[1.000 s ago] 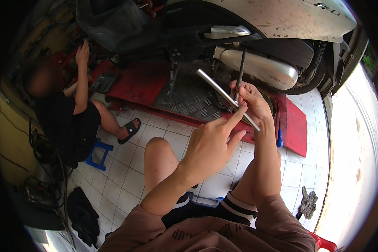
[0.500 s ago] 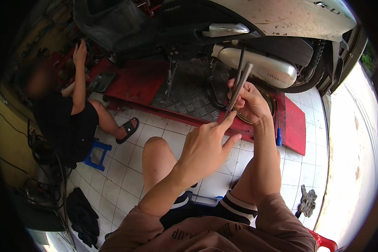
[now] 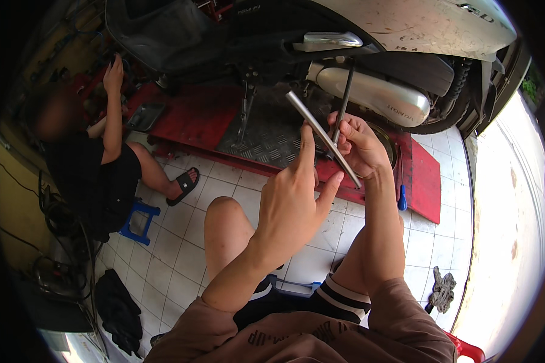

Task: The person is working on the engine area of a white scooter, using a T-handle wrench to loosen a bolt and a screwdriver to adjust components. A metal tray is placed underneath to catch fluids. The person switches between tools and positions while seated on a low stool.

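Note:
My right hand [image 3: 364,148] is closed around a T-handle wrench, its fingers on the dark shaft [image 3: 347,91] near where the silver crossbar [image 3: 321,134] sits. The far tip of the shaft overlaps the scooter's silver engine cover [image 3: 375,94]; whether it touches cannot be told. Alongside the crossbar, my left hand [image 3: 290,199] has its fingers apart. Its index finger lies against the bar's upper half and its thumb is by the lower end, not gripping it. The scooter [image 3: 321,42] stands side-on ahead of me.
A red lift platform [image 3: 427,181] with a black tread plate [image 3: 266,145] lies under the scooter. A blue-handled screwdriver [image 3: 402,198] leans at its edge, near a round pan [image 3: 393,148]. At left, a person [image 3: 103,181] sits by a blue stool [image 3: 140,221]. A grey rag [image 3: 443,289] lies on the tiles.
The crossbar has turned counterclockwise, its upper end swinging left. My left index finger has moved up along it and the thumb has spread. My right hand stays nearly in place.

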### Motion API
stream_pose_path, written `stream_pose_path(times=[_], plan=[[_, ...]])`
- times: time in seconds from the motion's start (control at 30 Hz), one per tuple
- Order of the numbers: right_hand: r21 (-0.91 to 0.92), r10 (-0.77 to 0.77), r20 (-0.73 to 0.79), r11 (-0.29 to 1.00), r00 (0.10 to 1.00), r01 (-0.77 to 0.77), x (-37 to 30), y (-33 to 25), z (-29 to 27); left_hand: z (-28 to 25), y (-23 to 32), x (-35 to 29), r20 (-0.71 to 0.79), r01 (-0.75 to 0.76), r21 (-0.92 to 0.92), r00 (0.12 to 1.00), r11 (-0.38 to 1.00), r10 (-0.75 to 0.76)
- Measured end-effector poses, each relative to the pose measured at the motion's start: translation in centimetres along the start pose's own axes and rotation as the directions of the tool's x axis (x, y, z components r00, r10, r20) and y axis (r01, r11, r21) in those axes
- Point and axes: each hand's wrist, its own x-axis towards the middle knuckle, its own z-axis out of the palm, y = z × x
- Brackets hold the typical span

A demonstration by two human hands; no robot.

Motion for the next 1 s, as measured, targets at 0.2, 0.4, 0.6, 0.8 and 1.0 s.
stream_pose_path(times=[0.2, 0.4, 0.6, 0.8, 1.0], plan=[[0.029, 0.021, -0.035, 0.999, 0.999, -0.02, -0.2, -0.3, 0.0, 0.3, -1.0, -0.4, 0.275, -0.18, 0.06, 0.949, 0.982, 0.157], [0.017, 0.018, -0.033, 1.0, 0.999, -0.018, 0.3, 0.2, 0.0, 0.3, 0.5, 0.0, 0.006, -0.083, -0.134, 0.996, 0.988, 0.085], [-0.097, -0.004, -0.075, 0.995, 0.997, -0.004, 0.4, 0.3, -0.5, 0.2, -0.3, -0.1, 0.127, -0.033, 0.08, 0.992, 0.996, 0.022], [-0.006, 0.027, -0.013, 1.0, 1.0, -0.027, 0.5, 0.0, -0.5, 1.3, 0.3, -0.1, 0.059, -0.2, -0.104, 0.977, 0.974, 0.207], [-0.118, 0.049, -0.09, 0.991, 0.995, -0.06, 0.5, 0.3, -0.4, 0.3, -0.1, 0.9, -0.009, -0.092, -0.164, 0.996, 0.982, 0.092]])
